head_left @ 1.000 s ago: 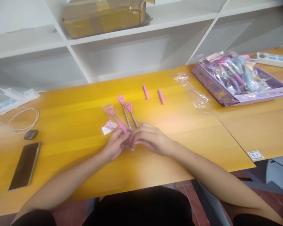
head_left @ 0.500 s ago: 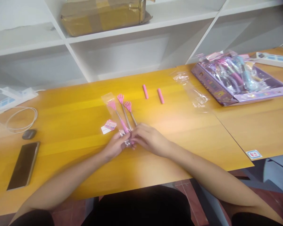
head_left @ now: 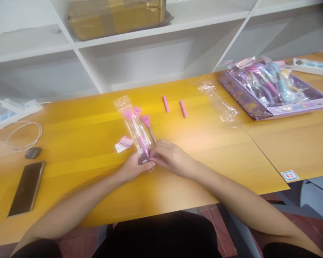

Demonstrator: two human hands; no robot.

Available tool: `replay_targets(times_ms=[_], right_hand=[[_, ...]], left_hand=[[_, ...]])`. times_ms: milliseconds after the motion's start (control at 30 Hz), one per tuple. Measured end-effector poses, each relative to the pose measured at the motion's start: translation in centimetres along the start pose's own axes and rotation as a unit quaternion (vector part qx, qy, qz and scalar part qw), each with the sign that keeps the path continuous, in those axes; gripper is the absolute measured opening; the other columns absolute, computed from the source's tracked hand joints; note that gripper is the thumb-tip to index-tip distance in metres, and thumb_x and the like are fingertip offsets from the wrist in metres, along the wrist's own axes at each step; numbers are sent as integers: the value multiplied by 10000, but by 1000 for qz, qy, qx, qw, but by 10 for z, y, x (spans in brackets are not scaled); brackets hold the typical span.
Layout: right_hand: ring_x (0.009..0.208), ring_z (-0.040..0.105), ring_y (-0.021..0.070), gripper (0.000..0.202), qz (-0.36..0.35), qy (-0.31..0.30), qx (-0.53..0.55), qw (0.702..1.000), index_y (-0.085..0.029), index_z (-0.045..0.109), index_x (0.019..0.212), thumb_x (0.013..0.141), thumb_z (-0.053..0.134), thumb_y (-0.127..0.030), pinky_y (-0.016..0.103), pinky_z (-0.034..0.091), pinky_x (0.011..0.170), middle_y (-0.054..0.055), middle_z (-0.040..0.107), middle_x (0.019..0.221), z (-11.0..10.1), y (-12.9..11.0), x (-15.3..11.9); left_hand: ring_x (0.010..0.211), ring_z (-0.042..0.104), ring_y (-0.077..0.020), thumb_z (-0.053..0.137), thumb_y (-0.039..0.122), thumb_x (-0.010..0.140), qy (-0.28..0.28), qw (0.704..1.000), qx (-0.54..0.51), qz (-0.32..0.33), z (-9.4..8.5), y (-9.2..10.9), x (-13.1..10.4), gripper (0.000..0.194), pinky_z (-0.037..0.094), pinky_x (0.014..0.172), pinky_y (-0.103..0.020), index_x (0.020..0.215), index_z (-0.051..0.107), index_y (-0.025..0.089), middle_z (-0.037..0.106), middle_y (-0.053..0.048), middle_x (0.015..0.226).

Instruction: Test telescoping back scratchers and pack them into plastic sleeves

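A small pink-handed back scratcher (head_left: 143,143) lies inside a clear plastic bag (head_left: 122,103). My left hand (head_left: 134,166) is closed round the bag's lower end, thumb across it. The fingers of my right hand (head_left: 172,157) are pinched together at the bag's lower right edge; their tips are partly hidden. Just beyond, a second back scratcher (head_left: 137,111) is partly covered by the bag. Beside it is a third back scratcher (head_left: 145,121), its metal rod running under my right fingers. Small pink and white cards (head_left: 125,143) lie left of the bag.
Two pink tubes (head_left: 165,103) lie farther back. Empty clear wrappers (head_left: 218,102) sit near a purple display box (head_left: 244,98) of bagged items at the right. On the left are a phone (head_left: 27,189), a dark earbud case (head_left: 33,153) and a power strip (head_left: 14,113).
The plastic bag has shifted slightly left and now shows more of its length, partly covering one back scratcher. My left thumb has moved lower across the bag's end. The right hand stays nearly still.
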State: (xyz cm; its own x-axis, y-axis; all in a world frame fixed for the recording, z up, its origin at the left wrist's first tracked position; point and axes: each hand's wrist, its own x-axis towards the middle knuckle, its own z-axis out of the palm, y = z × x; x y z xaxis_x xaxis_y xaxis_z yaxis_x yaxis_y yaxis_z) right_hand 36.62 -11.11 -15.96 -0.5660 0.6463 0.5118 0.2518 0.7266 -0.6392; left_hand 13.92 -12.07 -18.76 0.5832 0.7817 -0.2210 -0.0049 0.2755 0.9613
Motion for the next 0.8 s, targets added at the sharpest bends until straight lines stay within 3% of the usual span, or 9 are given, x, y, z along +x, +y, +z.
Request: replay_targets(times_ms=[233, 800], right_hand=[[867, 624, 217, 81, 3, -2, -6, 1000, -214, 626, 1017, 1094, 652, -222, 350, 517, 772, 59, 694, 953, -3, 0, 1], [840, 601, 216, 109, -4, -7, -38, 999, -215, 633, 1005, 1109, 636, -248, 352, 490, 752, 57, 699, 926, -4, 2, 0]], left_hand=[[699, 643, -148, 787, 541, 929, 5, 1000, 24, 11, 4, 4, 1, 417, 521, 671, -275, 935, 621, 158, 671, -25, 788], [734, 644, -160, 837, 563, 875, 31, 999, 3, 9, 8, 4, 2, 468, 527, 696, -298, 975, 631, 154, 672, -30, 803]])
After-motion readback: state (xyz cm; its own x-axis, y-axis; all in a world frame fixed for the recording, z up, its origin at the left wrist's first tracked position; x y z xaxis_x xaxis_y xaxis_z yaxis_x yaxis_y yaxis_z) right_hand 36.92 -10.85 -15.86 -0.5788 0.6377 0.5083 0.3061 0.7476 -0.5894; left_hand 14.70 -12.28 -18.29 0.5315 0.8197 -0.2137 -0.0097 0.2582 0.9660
